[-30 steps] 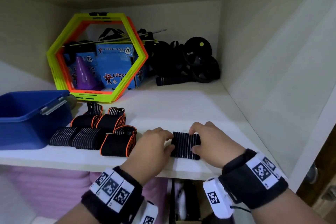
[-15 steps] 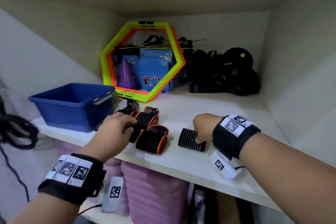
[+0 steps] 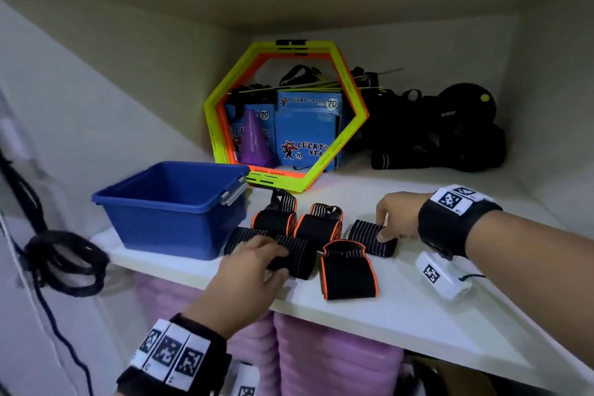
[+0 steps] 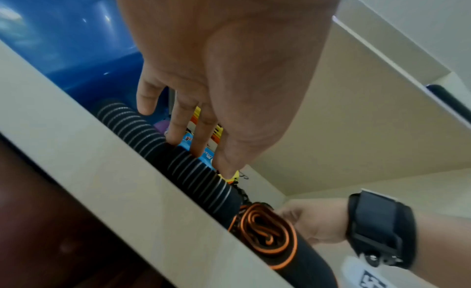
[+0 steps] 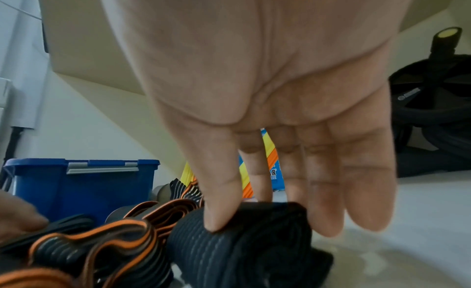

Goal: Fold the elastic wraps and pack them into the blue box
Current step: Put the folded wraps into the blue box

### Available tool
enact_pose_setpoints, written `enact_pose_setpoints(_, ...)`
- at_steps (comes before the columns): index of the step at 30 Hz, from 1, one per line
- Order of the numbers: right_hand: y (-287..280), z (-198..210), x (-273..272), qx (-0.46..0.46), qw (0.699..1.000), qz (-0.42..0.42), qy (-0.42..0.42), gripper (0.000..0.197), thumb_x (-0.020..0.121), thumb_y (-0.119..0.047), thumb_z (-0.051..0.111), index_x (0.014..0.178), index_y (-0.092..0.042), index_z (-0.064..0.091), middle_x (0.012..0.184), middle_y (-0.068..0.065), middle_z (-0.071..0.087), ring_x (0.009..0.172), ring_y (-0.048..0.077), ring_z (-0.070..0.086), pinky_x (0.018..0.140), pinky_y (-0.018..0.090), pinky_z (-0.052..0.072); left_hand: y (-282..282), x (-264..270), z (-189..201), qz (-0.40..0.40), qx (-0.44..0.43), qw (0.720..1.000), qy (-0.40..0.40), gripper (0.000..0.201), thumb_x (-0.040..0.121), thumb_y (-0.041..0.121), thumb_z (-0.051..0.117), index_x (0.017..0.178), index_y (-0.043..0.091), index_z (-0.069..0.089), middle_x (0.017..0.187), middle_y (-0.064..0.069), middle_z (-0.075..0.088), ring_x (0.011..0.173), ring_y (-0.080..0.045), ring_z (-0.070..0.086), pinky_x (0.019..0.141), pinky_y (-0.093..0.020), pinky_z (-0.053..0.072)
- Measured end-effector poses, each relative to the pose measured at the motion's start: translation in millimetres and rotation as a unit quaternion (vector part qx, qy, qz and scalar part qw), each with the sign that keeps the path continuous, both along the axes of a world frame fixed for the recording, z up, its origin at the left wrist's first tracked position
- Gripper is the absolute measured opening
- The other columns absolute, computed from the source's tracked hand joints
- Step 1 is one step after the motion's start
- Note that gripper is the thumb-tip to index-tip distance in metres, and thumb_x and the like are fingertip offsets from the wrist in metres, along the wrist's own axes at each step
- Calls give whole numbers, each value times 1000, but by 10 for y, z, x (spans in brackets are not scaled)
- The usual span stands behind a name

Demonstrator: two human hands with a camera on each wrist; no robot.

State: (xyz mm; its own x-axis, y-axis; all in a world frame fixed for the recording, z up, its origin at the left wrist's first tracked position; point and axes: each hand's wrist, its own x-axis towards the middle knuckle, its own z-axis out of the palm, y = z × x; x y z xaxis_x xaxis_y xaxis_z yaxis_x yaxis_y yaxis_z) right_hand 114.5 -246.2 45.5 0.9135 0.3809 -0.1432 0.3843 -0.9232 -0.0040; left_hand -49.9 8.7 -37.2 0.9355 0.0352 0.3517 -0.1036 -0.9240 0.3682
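1. At the far left of the white shelf, the blue box is sitting open, and what shows of its inside looks empty; no wrap seems packed yet.
2. Just right of the box, 2 grey-striped folded wraps are lying side by side near the shelf's front edge.
3. The left hand is reaching over these striped wraps; its fingers are coming down on their top while the thumb is pressing the near edge, so it is closing round them in a loose grasp.
4. Behind and to the right, 3 orange-edged wraps are lying folded, 2 farther back and 1 nearer the front.
5. Farther right, a single striped wrap is lying apart from the cluster.
6. The right hand is holding this wrap; the thumb is pressing its top and the fingers are curling behind it.
7. Judging from this, folding appears done and packing is beginning.
8. The next move is likely calling for each hand to firm its hold so the folds stay shut, then carry leftward over the box's rim and lower the wraps inside.
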Motion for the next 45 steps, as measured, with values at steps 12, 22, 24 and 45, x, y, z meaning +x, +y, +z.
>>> enact_pose_setpoints(12,1380,351,-265,95,984,151,26,21,84,-37,74,99,-24,67,92,0,73,83,25,70,69,33,56,1455,-483,307,178,-166,919,-309,14,90,18,67,103,23,64,103,5,56,96,-15,58,83,-26,47)
enact_pose_setpoints(22,2231,201,-235,-39,970,236,35,40,82,-36,77,114,-16,64,104,1,66,85,18,54,55,22,36,2360,-104,224,278,-265,883,-269,51,91,69,48,128,34,56,127,-16,56,117,-37,54,105,-51,45)
enact_pose_setpoints(24,2301,197,-202,-51,969,237,48,43,80,-37,79,113,-15,64,110,7,70,77,17,57,52,23,39,2370,-7,239,259,-281,882,-275,47,93,65,47,122,32,62,117,-7,64,111,-30,59,103,-49,47)
enact_pose_setpoints(45,2544,18,-137,-133,945,287,81,59,64,-46,87,103,-8,64,91,0,65,80,19,57,67,28,47,2286,217,248,210,-449,839,-226,17,87,46,68,92,30,64,89,5,64,82,-13,61,78,-41,53)
